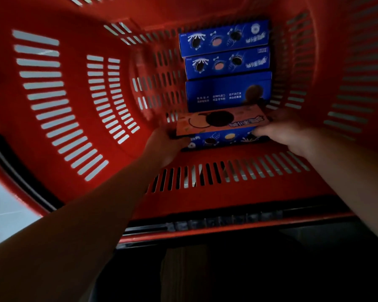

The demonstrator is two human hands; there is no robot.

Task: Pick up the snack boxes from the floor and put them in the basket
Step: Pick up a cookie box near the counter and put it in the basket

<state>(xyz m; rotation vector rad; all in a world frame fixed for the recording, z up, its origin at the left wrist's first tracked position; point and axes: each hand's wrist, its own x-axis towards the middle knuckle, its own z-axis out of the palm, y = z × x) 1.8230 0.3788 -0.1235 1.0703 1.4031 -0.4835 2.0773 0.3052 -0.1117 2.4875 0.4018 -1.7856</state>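
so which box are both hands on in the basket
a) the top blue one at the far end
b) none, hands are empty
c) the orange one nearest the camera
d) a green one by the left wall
c: the left hand and right hand hold the ends of the orange box, while the blue boxes further in the basket lie untouched.

Upside-down Chinese print ran across the blue snack boxes (225, 62) and the orange box (220, 122) between my hands, all too blurred for me to read.
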